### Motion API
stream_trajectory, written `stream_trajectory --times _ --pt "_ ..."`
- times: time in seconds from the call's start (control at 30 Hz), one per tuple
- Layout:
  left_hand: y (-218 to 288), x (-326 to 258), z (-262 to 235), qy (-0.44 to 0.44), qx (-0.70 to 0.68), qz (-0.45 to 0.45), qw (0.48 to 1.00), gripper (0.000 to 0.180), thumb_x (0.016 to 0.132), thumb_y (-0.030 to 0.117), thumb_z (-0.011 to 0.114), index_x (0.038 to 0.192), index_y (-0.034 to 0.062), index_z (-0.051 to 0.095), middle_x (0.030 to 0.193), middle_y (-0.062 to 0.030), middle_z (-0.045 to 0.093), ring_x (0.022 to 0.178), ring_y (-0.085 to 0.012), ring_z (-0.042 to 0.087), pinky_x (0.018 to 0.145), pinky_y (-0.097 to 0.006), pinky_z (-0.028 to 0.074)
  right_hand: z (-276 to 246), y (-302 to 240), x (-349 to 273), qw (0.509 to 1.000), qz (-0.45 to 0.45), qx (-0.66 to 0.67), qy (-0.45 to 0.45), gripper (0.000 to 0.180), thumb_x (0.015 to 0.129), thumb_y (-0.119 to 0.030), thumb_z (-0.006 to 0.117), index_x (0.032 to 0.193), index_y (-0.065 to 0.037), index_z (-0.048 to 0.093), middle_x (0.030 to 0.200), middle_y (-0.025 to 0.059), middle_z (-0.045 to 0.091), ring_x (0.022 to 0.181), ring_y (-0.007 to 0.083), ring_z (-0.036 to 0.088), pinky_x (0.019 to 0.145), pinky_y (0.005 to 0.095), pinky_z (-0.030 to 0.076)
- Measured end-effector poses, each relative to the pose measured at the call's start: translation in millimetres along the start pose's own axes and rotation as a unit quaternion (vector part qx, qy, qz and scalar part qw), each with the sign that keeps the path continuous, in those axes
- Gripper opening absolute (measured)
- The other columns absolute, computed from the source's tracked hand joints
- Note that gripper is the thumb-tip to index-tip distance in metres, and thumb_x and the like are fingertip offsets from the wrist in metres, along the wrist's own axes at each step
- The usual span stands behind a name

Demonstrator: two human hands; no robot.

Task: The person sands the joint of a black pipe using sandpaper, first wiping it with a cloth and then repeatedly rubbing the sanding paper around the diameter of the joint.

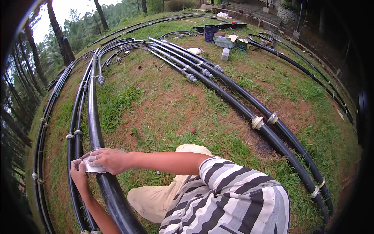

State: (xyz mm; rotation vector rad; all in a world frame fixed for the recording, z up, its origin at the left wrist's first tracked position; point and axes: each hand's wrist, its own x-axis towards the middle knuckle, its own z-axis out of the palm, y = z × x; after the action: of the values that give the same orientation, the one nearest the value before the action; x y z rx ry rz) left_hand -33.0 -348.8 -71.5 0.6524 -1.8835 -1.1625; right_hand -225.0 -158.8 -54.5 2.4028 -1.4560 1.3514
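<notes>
- A thick black pipe [102,171] lies along the grass [163,101] on the person's left, curving off toward the trees.
- A small white sheet [92,167] is wrapped over the top of the pipe, seemingly so it can rub or wipe the surface.
- The right hand [109,160] presses flat on the sheet, fingers spread and close together, pinning it to the pipe.
- The left hand [79,174] grips the sheet's near edge from the outer side, fingers curled around it.
- Thinner pipes [74,144] run just beside it, with pale bands.
- More pipes with couplings [261,120] cross the right side.
- A blue bucket [210,32] and tubs stand far off.
</notes>
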Motion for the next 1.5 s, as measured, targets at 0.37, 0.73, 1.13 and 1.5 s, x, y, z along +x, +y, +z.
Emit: stream_trajectory --times 0.37,0.73,1.13,1.5 --pt "-13.2 39.0 11.4 -0.057 0.056 -0.079 0.994 0.019 0.105 0.018 0.069 0.096 0.0006 0.067 0.084 -0.0024 0.07 0.07 -0.006 0.061 0.059 -0.025 0.048 2.1 -10.8 -1.1 0.998 0.006 -0.011 0.066 0.035 0.094 -0.019 0.067 0.126 -0.004 0.069 0.136 0.0143 0.067 0.138 0.034 0.055 0.12 0.0472 0.039" --pt "-53.7 36.1 18.1 -0.017 0.052 -0.022 0.998 0.035 0.107 0.031 0.069 0.086 0.0037 0.063 0.077 0.0001 0.064 0.068 -0.0059 0.053 0.06 -0.025 0.045 17.4 -8.3 -16.9 0.996 0.028 0.004 0.089 0.05 0.092 -0.026 0.074 0.133 0.002 0.065 0.144 0.0195 0.061 0.145 0.0389 0.048 0.126 0.0494 0.034" --pt "-76.6 53.2 7.2 -0.032 0.067 0.003 0.997 0.036 0.108 0.031 0.068 0.084 0.0041 0.06 0.076 0.0015 0.06 0.068 -0.006 0.051 0.06 -0.027 0.045 20.9 3.5 -2.4 0.993 0.045 0.038 0.102 0.046 0.077 -0.038 0.087 0.107 -0.005 0.076 0.126 0.0145 0.071 0.135 0.0373 0.056 0.118 0.0503 0.041" --pt "-125.9 71.4 -59.2 -0.081 0.065 -0.013 0.995 0.028 0.112 0.025 0.06 0.095 0.0036 0.06 0.087 -0.0005 0.063 0.078 -0.0072 0.057 0.068 -0.028 0.05 55.1 11.2 11.1 0.983 0.049 0.027 0.176 0.046 0.071 -0.036 0.088 0.105 -0.007 0.074 0.123 0.0095 0.072 0.123 0.0323 0.061 0.11 0.0467 0.043"
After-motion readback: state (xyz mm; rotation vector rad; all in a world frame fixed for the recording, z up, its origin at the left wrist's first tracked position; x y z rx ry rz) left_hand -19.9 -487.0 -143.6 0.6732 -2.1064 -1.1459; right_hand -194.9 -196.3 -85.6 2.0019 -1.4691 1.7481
